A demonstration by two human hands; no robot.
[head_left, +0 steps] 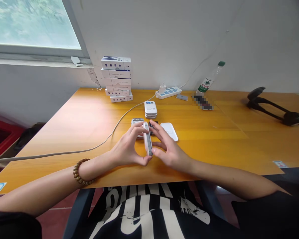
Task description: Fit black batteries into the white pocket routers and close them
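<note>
A small white electronic device with rounded ends [147, 141] is held on edge over the front of the table, its narrow side with a grey strip turned to me. My left hand [128, 144] grips it at top and bottom, the thumb beneath and the fingers above. From the other side my right hand [168, 147] holds it with thumb and fingertips. Just behind lie an opened device [137, 121], partly covered by my left fingers, and a black battery-like block [153, 128], mostly hidden by my right. A white shallow cover [169, 131] rests to the right.
Several white devices [150, 109] are stacked behind my hands. A pile of white boxes [117, 79] stands against the wall. A grey cable [89, 147] crosses the table to a power strip [168, 92]. Further right are a bottle [209, 79], a phone [203, 102] and a black stand-like object [274, 108].
</note>
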